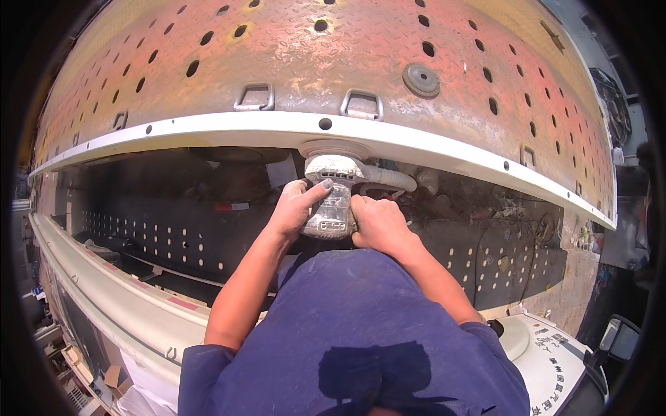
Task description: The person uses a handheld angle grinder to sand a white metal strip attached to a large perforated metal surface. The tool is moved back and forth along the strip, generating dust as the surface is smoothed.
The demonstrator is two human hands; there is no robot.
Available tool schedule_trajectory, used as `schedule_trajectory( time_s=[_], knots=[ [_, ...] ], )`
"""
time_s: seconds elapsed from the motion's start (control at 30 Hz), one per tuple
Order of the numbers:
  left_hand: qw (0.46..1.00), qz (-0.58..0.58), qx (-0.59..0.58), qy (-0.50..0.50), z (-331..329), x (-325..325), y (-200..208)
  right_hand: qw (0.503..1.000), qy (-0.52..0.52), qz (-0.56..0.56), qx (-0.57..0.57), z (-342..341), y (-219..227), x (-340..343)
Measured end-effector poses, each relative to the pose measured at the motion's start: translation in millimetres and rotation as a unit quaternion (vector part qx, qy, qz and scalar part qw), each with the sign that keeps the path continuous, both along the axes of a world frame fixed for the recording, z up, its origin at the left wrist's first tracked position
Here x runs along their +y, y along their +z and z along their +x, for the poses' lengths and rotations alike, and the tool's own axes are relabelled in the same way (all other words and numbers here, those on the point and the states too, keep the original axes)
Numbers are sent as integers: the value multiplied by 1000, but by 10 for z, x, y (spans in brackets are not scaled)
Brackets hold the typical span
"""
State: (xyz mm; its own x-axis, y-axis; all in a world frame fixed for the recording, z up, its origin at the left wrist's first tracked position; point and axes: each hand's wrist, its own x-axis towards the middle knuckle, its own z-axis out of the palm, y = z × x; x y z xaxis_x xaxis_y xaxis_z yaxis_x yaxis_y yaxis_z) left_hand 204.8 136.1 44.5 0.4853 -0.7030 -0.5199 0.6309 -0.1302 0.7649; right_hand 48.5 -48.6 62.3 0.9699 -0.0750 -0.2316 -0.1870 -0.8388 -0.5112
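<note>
At the lower left of my head view, a brown cardboard carton [114, 378] sat beside crumpled white sheeting [156, 385]; its contents were too small for me to make out. Across the top stretched a tread plate [374, 41], worn rusty red and orange, its raised pattern pierced by rows of dark oval holes. Bent metal loops [270, 97] stood along its near margin, and a round grey disc [420, 83] with a rough rim lay flat on it. A smooth white rail [229, 130], bowed by my lens and drilled at intervals, edged the plate. Below ran a dark panel [159, 222] dotted with pale holes.

I had both hands closed around a dusty, grey-white power sander [331, 201]. The left hand [298, 208] wrapped its left side, thumb laid over the top of the body; the right hand [378, 220] gripped the right side with curled fingers. The tool thus lay between my palms, its round head beyond the grip at the rail's near face, though I could not tell how firmly it pressed there. A pale ribbed hose [395, 179] left the head rightward.
</note>
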Motion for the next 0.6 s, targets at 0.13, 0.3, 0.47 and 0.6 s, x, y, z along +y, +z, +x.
schedule_trajectory(
  time_s=[0.13,0.3,0.47,0.6],
  knots=[
    [1000,2,-22,22,147,136,218,1000,0,2,5,203,80,213],
    [999,20,-21,22,476,505,147,1000,10,7,13,499,27,534],
    [999,36,-19,21,865,924,141,1000,14,9,9,881,-54,944],
    [1000,11,-11,26,1187,1309,121,999,19,25,34,1279,-44,1315]
  ],
)
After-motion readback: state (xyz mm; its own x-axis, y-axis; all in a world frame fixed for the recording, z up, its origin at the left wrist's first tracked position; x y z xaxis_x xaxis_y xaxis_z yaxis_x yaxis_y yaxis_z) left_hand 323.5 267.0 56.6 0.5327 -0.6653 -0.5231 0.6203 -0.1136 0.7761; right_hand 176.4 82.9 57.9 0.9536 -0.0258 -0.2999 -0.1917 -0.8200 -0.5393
